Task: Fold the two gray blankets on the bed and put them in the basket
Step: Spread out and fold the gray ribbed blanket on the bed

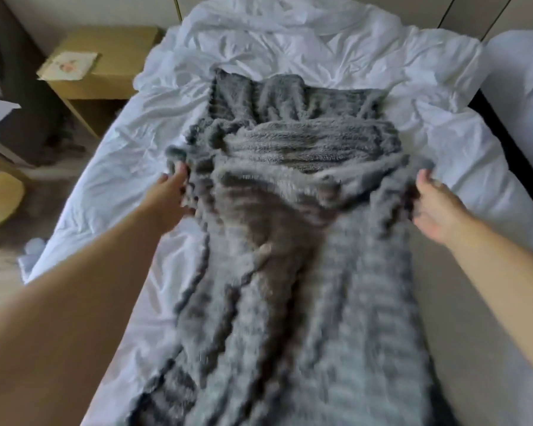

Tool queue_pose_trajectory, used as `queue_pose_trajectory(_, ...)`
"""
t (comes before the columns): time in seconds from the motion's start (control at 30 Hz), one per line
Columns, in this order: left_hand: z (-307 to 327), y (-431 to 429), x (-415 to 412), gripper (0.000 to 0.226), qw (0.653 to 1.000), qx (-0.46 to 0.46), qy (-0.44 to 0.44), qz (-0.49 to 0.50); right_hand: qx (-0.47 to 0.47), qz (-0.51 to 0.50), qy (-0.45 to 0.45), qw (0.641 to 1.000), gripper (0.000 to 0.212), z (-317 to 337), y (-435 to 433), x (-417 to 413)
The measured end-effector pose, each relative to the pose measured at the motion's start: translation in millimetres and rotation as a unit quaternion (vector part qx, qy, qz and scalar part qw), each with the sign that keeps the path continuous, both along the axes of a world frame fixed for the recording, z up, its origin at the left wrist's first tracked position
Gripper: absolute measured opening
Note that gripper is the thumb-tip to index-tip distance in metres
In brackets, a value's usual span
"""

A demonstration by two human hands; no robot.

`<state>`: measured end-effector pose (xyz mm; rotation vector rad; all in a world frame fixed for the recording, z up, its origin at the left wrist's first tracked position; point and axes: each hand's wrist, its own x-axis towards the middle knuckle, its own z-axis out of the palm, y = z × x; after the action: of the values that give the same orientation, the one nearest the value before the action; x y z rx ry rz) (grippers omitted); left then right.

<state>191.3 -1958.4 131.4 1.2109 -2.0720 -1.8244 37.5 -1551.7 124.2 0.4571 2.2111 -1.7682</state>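
Currently | left grip + right grip clamped on gray blanket opposite edges | held wide over bed, likely squaring a fold

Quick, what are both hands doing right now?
Left hand: grips the gray blanket at its left edge.
Right hand: grips the same blanket's right edge.

A home bedroom: bed with rumpled white bedding beside a wooden nightstand.
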Motion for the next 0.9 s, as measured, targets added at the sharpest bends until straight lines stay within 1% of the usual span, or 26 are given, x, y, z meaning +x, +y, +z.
queue_pose_trajectory(0.03,0,-1,3,0.064,1.000,-0.004,-0.025,-0.008,0.022,0.011,-0.025,0.999,0.070,1,4,3)
queue_pose_trajectory(0.07,-2,1,12,0.074,0.999,0.006,-0.053,0.006,0.067,0.025,-0.046,0.996,0.078,-1,9,12)
queue_pose_trajectory(0.1,-5,6,27,0.078,0.995,-0.002,-0.095,0.001,0.120,0.040,-0.054,0.990,0.081,-8,17,28)
queue_pose_trajectory(0.13,-12,15,47,0.079,0.989,-0.021,-0.147,-0.026,0.170,0.062,-0.065,0.981,0.077,-19,26,51)
queue_pose_trajectory(0.17,-25,22,71,0.078,0.979,-0.035,-0.195,-0.056,0.210,0.092,-0.087,0.970,0.069,-35,35,76)
queue_pose_trajectory(0.2,-40,27,97,0.078,0.968,-0.037,-0.233,-0.081,0.239,0.112,-0.114,0.958,0.058,-51,44,105)
queue_pose_trajectory(0.23,-57,31,126,0.081,0.957,-0.032,-0.272,-0.096,0.256,0.122,-0.152,0.947,0.053,-67,56,136)
queue_pose_trajectory(0.27,-72,36,158,0.085,0.946,-0.029,-0.307,-0.104,0.262,0.126,-0.193,0.937,0.058,-83,67,167)
queue_pose_trajectory(0.33,-99,51,223,0.090,0.924,-0.020,-0.359,-0.130,0.262,0.124,-0.271,0.918,0.084,-112,88,232)
queue_pose_trajectory(0.37,-113,60,254,0.089,0.915,-0.013,-0.377,-0.140,0.270,0.121,-0.291,0.910,0.091,-122,95,264)
queue_pose_trajectory(0.4,-125,71,284,0.085,0.910,-0.011,-0.390,-0.144,0.284,0.118,-0.300,0.903,0.093,-133,101,293)
queue_pose_trajectory(0.47,-142,90,334,0.073,0.907,-0.001,-0.398,-0.137,0.304,0.106,-0.304,0.897,0.087,-152,111,341)
queue_pose_trajectory(0.5,-147,98,351,0.064,0.905,-0.002,-0.403,-0.139,0.312,0.101,-0.307,0.893,0.083,-157,116,360)
queue_pose_trajectory(0.53,-148,105,363,0.051,0.892,-0.021,-0.422,-0.159,0.315,0.097,-0.315,0.890,0.078,-158,121,374)
queue_pose_trajectory(0.57,-146,110,372,0.041,0.868,-0.059,-0.451,-0.199,0.313,0.094,-0.318,0.890,0.073,-158,125,384)
queue_pose_trajectory(0.6,-142,114,376,0.040,0.837,-0.111,-0.479,-0.240,0.319,0.102,-0.323,0.885,0.067,-156,131,391)
queue_pose_trajectory(0.63,-139,118,376,0.042,0.807,-0.168,-0.494,-0.275,0.337,0.119,-0.333,0.873,0.063,-148,135,395)
queue_pose_trajectory(0.67,-134,123,374,0.044,0.794,-0.209,-0.488,-0.295,0.360,0.134,-0.339,0.859,0.060,-140,139,398)
queue_pose_trajectory(0.7,-133,126,371,0.042,0.797,-0.223,-0.467,-0.311,0.374,0.140,-0.330,0.855,0.059,-134,141,399)
queue_pose_trajectory(0.73,-129,129,364,0.036,0.813,-0.209,-0.443,-0.314,0.359,0.135,-0.324,0.865,0.061,-128,141,398)
queue_pose_trajectory(0.8,-116,130,342,0.024,0.853,-0.171,-0.399,-0.291,0.286,0.124,-0.321,0.894,0.060,-110,129,387)
queue_pose_trajectory(0.83,-105,128,326,0.022,0.874,-0.163,-0.368,-0.271,0.262,0.123,-0.299,0.909,0.051,-96,121,374)
queue_pose_trajectory(0.87,-89,123,306,0.021,0.898,-0.166,-0.326,-0.243,0.257,0.112,-0.255,0.926,0.036,-81,114,355)
queue_pose_trajectory(0.9,-72,116,284,0.017,0.921,-0.178,-0.275,-0.210,0.252,0.087,-0.191,0.945,0.023,-63,106,331)
